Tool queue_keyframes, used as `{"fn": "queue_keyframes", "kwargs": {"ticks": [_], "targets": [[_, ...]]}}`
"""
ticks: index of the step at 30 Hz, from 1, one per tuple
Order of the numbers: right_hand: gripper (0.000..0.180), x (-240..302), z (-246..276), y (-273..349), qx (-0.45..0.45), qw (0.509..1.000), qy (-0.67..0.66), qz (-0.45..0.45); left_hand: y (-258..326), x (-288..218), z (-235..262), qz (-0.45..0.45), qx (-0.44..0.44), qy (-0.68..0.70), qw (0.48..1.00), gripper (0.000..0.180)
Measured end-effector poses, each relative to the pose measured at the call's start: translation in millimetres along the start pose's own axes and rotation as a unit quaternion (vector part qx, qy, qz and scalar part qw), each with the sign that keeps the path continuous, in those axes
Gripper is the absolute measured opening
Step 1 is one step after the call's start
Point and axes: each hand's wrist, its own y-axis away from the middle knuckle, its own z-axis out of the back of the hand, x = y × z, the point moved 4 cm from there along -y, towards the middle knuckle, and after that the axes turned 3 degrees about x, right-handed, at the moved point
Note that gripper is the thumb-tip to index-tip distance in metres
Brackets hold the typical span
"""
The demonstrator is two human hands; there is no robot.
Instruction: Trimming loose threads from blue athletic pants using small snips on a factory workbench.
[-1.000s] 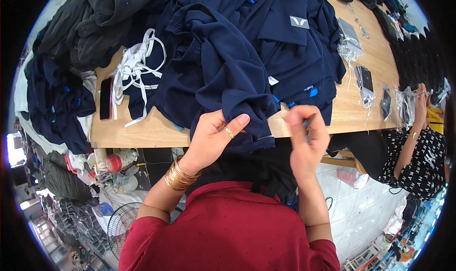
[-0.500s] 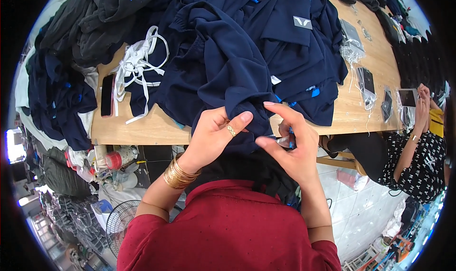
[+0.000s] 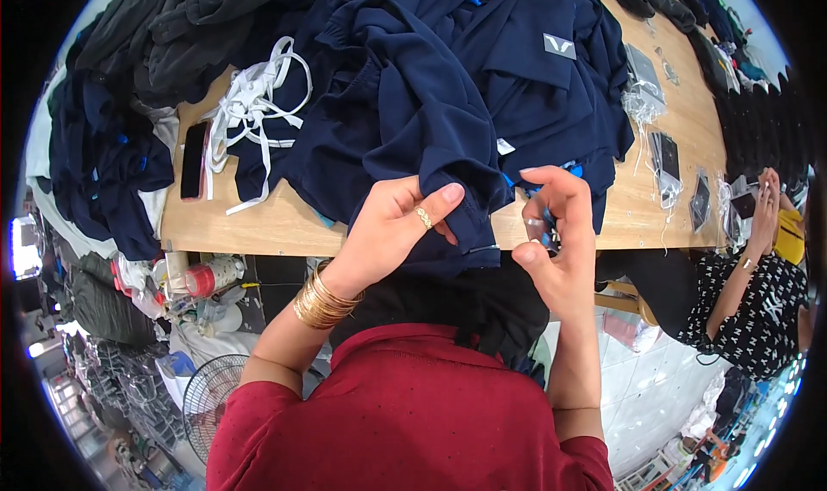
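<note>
My left hand [image 3: 398, 224] pinches the edge of a navy blue garment [image 3: 461, 207] between thumb and fingers, close to the table's front edge. The cloth hangs in folds from the pile behind it, and a hem lies below my fingertips. To its right, my right hand [image 3: 560, 233] is raised off the cloth with thumb and index finger apart. Its curled fingers hold a small blue and metal tool [image 3: 541, 228], which looks like thread snips; much of it is hidden in the palm. A grey patch [image 3: 559, 46] with a white mark shows on the piled navy cloth.
White cords [image 3: 265, 112] lie tangled beside a phone [image 3: 195, 161] on the wooden table [image 3: 345, 241]. Dark garments [image 3: 155, 39] heap at the left. Tags in bundles [image 3: 642, 77] lie at the right, near a co-worker's hands [image 3: 765, 207]. A fan [image 3: 207, 396] stands lower left.
My right hand has moved to the right, away from the garment, with the snips still in its fingers. The left hand keeps its pinch on the cloth, whose lower edge now shows more.
</note>
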Motion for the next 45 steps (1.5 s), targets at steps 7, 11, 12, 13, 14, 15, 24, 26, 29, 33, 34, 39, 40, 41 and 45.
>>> {"fn": "queue_keyframes", "kwargs": {"ticks": [7, 11, 12, 13, 14, 15, 24, 26, 29, 33, 34, 39, 40, 41, 45], "targets": [[0.029, 0, -2, -4, 0.11, 0.963, 0.235, 0.071, -3, -2, 2, 0.012, 0.05, -0.002, 0.999, 0.028], [0.028, 2, -3, -8, 0.109, 0.954, 0.265, 0.092, -6, -3, 0, 0.027, 0.077, -0.015, 0.997, 0.029], [0.028, 2, -3, -9, 0.112, 0.949, 0.278, 0.096, -7, -3, 0, 0.029, 0.081, -0.018, 0.996, 0.029], [0.028, 3, -2, -9, 0.114, 0.944, 0.292, 0.1, -8, -3, -1, 0.031, 0.082, -0.017, 0.996, 0.029], [0.028, 3, -4, -10, 0.116, 0.944, 0.292, 0.101, -7, -3, 1, 0.029, 0.081, -0.032, 0.996, 0.029], [0.028, 4, -6, -10, 0.118, 0.941, 0.297, 0.113, -7, -3, 3, 0.026, 0.081, -0.047, 0.995, 0.029], [0.028, 5, -7, -10, 0.116, 0.927, 0.328, 0.143, -11, -3, 1, 0.036, 0.073, -0.031, 0.996, 0.03], [0.028, 5, -7, -10, 0.113, 0.926, 0.329, 0.147, -10, -3, 1, 0.039, 0.073, -0.036, 0.996, 0.03], [0.028, 5, -7, -9, 0.106, 0.925, 0.332, 0.149, -10, -2, 1, 0.041, 0.072, -0.04, 0.996, 0.03], [0.025, 2, -7, -9, 0.099, 0.927, 0.332, 0.141, -10, -1, 0, 0.04, 0.072, -0.045, 0.996, 0.03], [0.024, 0, -7, -8, 0.099, 0.928, 0.335, 0.132, -9, -1, 0, 0.04, 0.072, -0.045, 0.996, 0.03], [0.021, 0, 2, -8, 0.048, 0.963, 0.257, 0.068, -8, -2, 3, 0.033, 0.078, -0.042, 0.996, 0.031], [0.022, -1, 4, -8, 0.036, 0.966, 0.248, 0.056, -7, -2, 3, 0.033, 0.078, -0.042, 0.996, 0.031], [0.022, -1, 3, -7, 0.036, 0.967, 0.248, 0.057, -7, -2, 3, 0.035, 0.076, -0.044, 0.996, 0.03], [0.023, -9, 2, -2, 0.021, 0.986, 0.163, 0.001, -6, 0, 4, 0.027, 0.064, -0.024, 0.997, 0.03]]}}
